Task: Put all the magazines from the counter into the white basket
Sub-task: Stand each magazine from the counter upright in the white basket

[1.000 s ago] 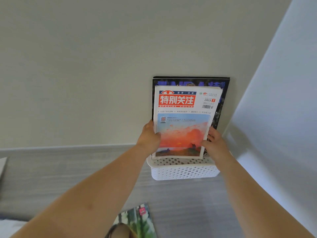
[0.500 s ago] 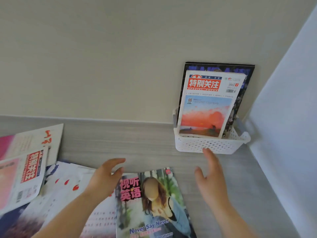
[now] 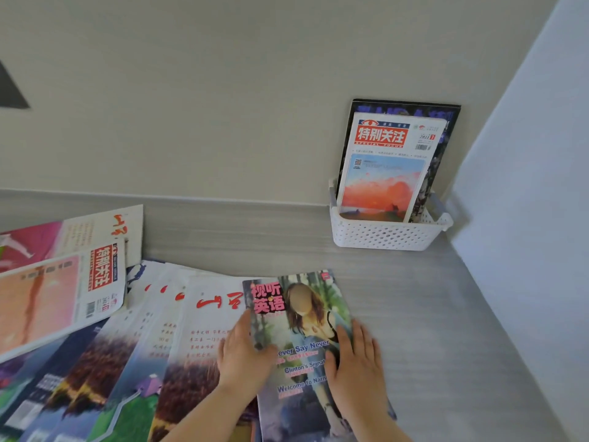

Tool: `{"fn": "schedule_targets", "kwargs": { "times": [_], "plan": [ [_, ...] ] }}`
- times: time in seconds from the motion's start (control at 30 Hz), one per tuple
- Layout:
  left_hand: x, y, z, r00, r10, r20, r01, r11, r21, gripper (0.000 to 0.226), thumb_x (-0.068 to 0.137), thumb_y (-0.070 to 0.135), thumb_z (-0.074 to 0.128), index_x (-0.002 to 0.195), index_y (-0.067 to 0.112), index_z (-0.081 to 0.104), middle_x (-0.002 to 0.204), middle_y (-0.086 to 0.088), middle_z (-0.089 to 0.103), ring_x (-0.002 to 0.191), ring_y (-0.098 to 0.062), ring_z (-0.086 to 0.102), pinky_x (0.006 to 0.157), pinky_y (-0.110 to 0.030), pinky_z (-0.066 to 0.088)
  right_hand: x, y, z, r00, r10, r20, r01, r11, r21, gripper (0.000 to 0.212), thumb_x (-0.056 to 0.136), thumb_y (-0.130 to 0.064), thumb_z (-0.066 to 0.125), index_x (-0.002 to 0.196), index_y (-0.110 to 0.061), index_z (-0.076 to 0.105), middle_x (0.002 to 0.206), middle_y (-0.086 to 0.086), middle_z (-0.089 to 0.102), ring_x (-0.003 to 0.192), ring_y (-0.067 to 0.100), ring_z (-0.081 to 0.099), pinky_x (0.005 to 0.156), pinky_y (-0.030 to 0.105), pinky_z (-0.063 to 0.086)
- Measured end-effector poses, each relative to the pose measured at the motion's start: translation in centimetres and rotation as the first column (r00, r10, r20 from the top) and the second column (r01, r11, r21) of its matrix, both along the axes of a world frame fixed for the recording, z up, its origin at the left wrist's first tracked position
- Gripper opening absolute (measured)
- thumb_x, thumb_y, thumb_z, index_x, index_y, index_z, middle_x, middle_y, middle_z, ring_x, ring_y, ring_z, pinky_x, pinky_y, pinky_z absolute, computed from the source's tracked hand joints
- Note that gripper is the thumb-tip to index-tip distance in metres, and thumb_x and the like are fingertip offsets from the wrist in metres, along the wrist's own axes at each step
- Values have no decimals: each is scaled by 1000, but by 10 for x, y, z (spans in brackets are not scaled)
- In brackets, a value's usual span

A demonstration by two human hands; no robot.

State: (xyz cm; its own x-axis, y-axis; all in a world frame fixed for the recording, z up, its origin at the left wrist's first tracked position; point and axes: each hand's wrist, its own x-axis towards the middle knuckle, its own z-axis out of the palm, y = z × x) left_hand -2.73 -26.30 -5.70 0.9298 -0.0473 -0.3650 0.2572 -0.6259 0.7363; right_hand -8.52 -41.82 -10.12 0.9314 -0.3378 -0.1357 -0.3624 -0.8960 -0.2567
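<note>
Hands, lower centre of the frame: left hand [image 3: 245, 355] and right hand [image 3: 357, 362], both laid flat with fingers straight, neither curled round anything.
- Left hand: thumb on the cover of the English-learning magazine [image 3: 302, 327], fingers along its left edge.
- Right hand: palm and fingers on the right side of the same cover, fingertips near its right edge.

English-learning magazine: pink title, figure of a woman on the cover, lying flat on the grey counter [image 3: 430, 314], its left part overlapping the fanned magazines [image 3: 210, 317].

Fanned magazines, lower left: several white covers with red brush lettering and dark landscape pictures, overlapping one another, spread flat.

Red-title magazine [image 3: 60, 298], left edge: turned sideways, lying on top of the fan. Just behind it, a pink-and-white magazine [image 3: 89, 231], partly covered.

White basket [image 3: 385, 236], centre right: perforated, on the counter in the corner, against the beige wall [image 3: 223, 90] and close to the pale side panel [image 3: 526, 154]. Contents: one sunset-cover magazine [image 3: 382, 173], upright and leaning back; one larger dark magazine [image 3: 404, 107] behind it, touching the wall.
</note>
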Motion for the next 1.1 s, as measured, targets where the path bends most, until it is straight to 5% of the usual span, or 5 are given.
{"fn": "schedule_targets", "kwargs": {
  "times": [0.13,0.47,0.7,0.9,1.1],
  "plan": [
    [8,0,13,938,249,-243,-333,842,-424,65,83,4,55,139,15,24,128,-11,47,107,-26,47,82,-32,42,1,1,-4,1000,-7,27,8,1000,-15,55,93,-42,17,144,-25,6,156,5,-1,143,21,-5,115,33,-7],
    [11,-9,18,999,44,-9,-45,965,-259,37,87,-3,41,120,14,40,78,3,55,57,-12,50,44,-19,35,3,-16,8,993,-77,95,51,969,243,63,90,-39,40,143,-21,10,155,-2,10,141,13,11,114,24,9],
    [46,-21,60,979,58,194,30,906,-422,38,86,-5,45,83,32,47,77,5,63,66,-13,58,54,-25,42,46,-51,55,856,-511,81,95,310,946,53,83,7,51,131,-10,36,102,7,60,87,19,59,76,24,51],
    [101,-51,96,921,107,375,107,856,-506,41,85,-8,43,78,32,44,75,7,60,68,-10,55,61,-18,43,82,-88,118,804,-507,312,-48,469,882,27,82,4,52,81,-20,65,70,-5,71,63,8,64,59,22,49],
    [160,-108,144,813,173,555,183,830,-527,42,80,-9,47,69,31,45,66,9,56,62,-6,53,55,-11,41,134,-135,172,567,-598,566,-119,621,775,17,82,-1,56,86,-16,65,71,-8,64,53,-12,58,59,8,49]
  ]
}}
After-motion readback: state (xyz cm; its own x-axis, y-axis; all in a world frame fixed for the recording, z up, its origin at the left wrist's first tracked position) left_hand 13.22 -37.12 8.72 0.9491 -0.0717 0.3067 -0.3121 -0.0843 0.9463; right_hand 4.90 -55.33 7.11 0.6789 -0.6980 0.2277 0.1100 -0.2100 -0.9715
